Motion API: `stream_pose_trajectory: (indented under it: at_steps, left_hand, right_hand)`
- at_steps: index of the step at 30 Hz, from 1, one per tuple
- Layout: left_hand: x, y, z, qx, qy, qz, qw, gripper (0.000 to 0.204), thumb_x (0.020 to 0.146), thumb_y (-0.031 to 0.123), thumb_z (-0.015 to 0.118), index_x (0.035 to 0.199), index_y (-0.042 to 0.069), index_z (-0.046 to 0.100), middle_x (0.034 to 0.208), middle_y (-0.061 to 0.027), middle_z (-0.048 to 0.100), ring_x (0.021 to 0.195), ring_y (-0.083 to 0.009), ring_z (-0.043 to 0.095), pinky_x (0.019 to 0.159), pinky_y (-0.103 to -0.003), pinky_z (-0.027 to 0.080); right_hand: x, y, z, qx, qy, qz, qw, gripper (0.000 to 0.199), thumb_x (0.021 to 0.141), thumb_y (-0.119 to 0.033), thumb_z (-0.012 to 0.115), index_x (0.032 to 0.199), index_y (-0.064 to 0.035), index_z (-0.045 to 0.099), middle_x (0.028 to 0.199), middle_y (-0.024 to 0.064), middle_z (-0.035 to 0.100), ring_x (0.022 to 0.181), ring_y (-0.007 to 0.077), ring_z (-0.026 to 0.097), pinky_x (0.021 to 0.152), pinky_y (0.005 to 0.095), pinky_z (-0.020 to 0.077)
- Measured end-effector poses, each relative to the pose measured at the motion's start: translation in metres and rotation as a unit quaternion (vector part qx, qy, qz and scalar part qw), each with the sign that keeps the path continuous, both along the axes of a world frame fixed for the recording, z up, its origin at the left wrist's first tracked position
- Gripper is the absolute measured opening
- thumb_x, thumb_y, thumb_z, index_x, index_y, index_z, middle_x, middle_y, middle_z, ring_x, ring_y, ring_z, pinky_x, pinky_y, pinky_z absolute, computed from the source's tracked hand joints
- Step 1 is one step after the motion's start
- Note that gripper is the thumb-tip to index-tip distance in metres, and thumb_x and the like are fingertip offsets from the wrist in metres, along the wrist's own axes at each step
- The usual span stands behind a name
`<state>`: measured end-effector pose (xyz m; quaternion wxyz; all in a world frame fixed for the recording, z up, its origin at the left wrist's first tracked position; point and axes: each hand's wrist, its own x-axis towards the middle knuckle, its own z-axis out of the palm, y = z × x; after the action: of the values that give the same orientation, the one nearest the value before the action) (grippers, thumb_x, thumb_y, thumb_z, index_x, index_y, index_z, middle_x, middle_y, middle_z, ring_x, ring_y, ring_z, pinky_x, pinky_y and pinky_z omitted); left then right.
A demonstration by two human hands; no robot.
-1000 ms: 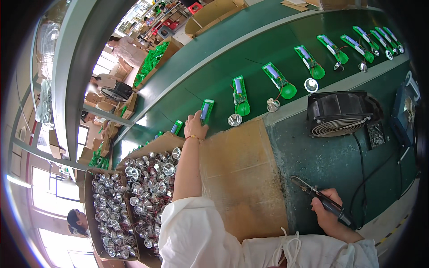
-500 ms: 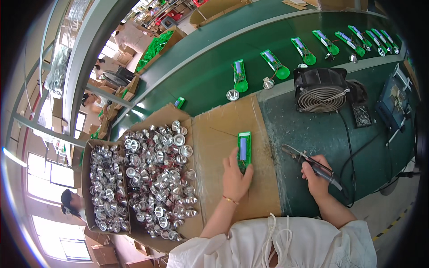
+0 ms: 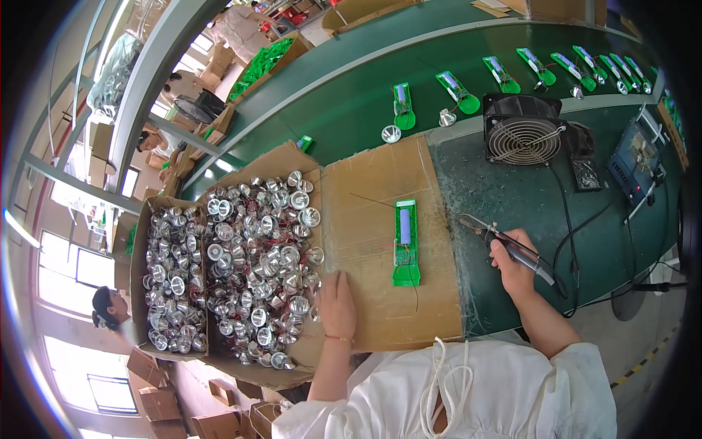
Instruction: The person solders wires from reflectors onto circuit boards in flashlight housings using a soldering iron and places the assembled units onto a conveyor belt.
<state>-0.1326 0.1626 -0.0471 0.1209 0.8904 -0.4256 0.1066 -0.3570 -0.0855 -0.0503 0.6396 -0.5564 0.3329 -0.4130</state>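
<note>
My left hand (image 3: 338, 309) is at the right edge of the cardboard box of silver reflector cups (image 3: 267, 252); its fingers are stretched out beside the nearest cups, and I see nothing held in it. In my right hand (image 3: 514, 263) is a soldering iron (image 3: 521, 256), its tip pointing up and left over the green table. Between the hands a green plastic housing (image 3: 406, 274) lies on the cardboard sheet (image 3: 365, 175). Inside it sits a purple cylindrical battery (image 3: 405, 227) with thin wires, one black wire sticking out at each end.
A black fan with a wire grille (image 3: 523, 139) stands beyond the iron. Right of it is a blue soldering station (image 3: 635, 164), with black cables (image 3: 564, 219) trailing over the table. Several green housings with batteries (image 3: 403, 106) line the green belt. Other people work at the far left.
My left hand has let go of the green housing and moved left to the reflector box. The right hand still holds the iron. The whole view has shifted slightly.
</note>
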Motion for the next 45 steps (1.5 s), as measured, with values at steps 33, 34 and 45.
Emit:
stream_pose_trajectory:
  at_steps: [33,34,45]
  left_hand:
    - [0.013,-0.057,0.033,0.034,0.012,0.038,0.999,0.012,0.078,0.015,0.056,0.080,0.003,0.060,0.079,-0.0073,0.062,0.075,-0.0239,0.059,0.068,-0.035,0.045]
    - [0.016,-0.059,0.038,-0.071,0.158,0.095,0.980,0.014,0.079,0.014,0.056,0.081,0.001,0.060,0.077,-0.0087,0.063,0.071,-0.0246,0.061,0.065,-0.034,0.047]
    - [-0.019,-0.068,0.038,-0.193,0.494,0.062,0.846,0.018,0.081,0.017,0.061,0.081,-0.001,0.064,0.069,-0.0070,0.065,0.066,-0.0099,0.060,0.059,-0.022,0.046]
  right_hand:
    - [-0.001,0.001,0.003,-0.007,0.035,-0.027,0.999,0.016,0.079,-0.010,0.062,0.086,-0.0001,0.051,0.066,0.0060,0.057,0.054,0.0077,0.052,0.049,0.0198,0.0420]
    - [-0.001,0.000,0.003,-0.007,0.037,-0.026,0.999,0.016,0.079,-0.010,0.062,0.086,-0.0001,0.051,0.066,0.0060,0.057,0.054,0.0077,0.052,0.049,0.0198,0.0420]
    - [0.005,0.035,0.024,-0.108,-0.019,0.138,0.984,0.019,0.074,-0.001,0.064,0.090,0.0004,0.053,0.079,0.0059,0.056,0.065,0.0055,0.050,0.056,0.0183,0.0404]
